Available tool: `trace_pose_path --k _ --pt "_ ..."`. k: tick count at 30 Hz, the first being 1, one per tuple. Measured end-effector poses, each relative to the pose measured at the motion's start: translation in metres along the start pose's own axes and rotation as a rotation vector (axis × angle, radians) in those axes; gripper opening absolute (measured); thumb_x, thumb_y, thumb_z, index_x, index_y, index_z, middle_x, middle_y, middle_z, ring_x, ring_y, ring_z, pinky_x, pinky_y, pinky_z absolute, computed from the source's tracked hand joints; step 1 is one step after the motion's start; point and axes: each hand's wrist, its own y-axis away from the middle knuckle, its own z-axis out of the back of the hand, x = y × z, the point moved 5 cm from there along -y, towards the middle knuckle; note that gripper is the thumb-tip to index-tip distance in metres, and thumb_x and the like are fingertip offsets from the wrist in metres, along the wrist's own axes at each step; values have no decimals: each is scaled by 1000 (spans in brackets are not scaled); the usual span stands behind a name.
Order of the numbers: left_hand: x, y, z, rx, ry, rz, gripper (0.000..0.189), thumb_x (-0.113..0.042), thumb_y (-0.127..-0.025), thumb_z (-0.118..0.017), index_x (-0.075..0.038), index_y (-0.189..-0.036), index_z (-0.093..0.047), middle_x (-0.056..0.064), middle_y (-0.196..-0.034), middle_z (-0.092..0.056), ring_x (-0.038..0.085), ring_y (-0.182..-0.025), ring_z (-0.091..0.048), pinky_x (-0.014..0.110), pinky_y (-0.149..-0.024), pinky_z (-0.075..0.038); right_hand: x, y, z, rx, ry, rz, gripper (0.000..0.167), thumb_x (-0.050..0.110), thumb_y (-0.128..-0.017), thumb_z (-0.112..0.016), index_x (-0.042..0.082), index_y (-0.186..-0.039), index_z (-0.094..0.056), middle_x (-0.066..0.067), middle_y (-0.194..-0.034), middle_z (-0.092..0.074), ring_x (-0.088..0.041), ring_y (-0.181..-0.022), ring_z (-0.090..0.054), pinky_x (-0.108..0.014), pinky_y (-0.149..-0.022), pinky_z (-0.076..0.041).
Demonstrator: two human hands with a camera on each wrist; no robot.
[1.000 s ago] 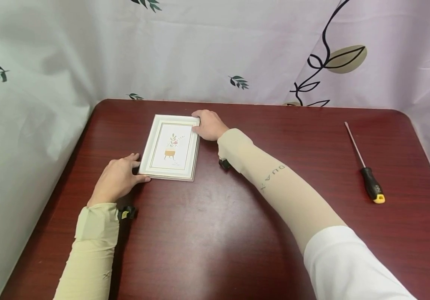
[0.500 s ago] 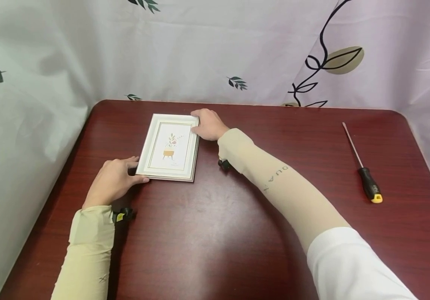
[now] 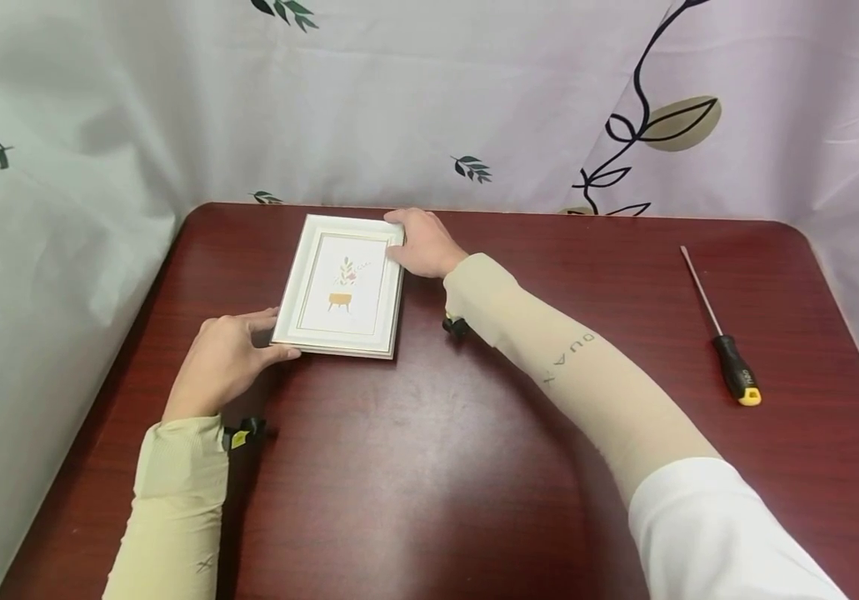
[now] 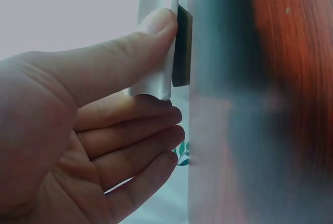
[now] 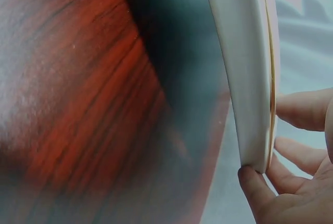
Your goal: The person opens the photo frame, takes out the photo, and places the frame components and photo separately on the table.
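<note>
A white picture frame (image 3: 342,287) with a thin gold inner line holds a print of a potted plant. My left hand (image 3: 217,364) grips its near left corner. In the left wrist view the thumb lies on the white frame edge (image 4: 151,75), with the fingers on the other side and a dark piece (image 4: 182,47) jutting from the frame's underside. My right hand (image 3: 427,243) holds the far right corner. The right wrist view shows the fingers (image 5: 257,193) around that corner, and the frame's side stands off the table.
On the right of the dark red wooden table (image 3: 429,483) lies a screwdriver (image 3: 738,367) with a black and yellow handle, its tip pointing away. A pale curtain (image 3: 369,108) with leaf prints hangs behind the table's far edge and along the left.
The picture frame has risen slightly, its far edge most, with both hands holding it. The right hand has moved a little up and to the right. The screwdriver lies where it was.
</note>
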Motion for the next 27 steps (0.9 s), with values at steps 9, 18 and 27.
trace_pose_path --k 9,18,27 --pt "-15 2 3 -52 20 -49 49 -26 -78 -87 -8 -121 -74 17 -127 -67 44 -115 -62 56 -94 -47 0 12 16 4 -3 -20 56 15 -96 -62 2 -148 -47 -12 -148 -51 -23 -136 -46 -31 -111 -36" --pt "-26 0 1 -77 65 -53 47 -24 -77 -88 -13 -121 -76 10 -128 -68 36 -115 -65 50 -92 -49 0 25 35 -24 -46 -34 56 21 -97 -64 3 -147 -49 -12 -146 -53 -22 -132 -48 -32 -107 -39" --pt "-44 -1 0 -105 93 -61 49 -25 -77 -89 -13 -122 -75 10 -127 -68 33 -116 -65 49 -94 -49 -5 36 50 -53 -61 -56 57 24 -97 -64 3 -148 -48 -12 -148 -51 -20 -131 -49 -31 -107 -40"
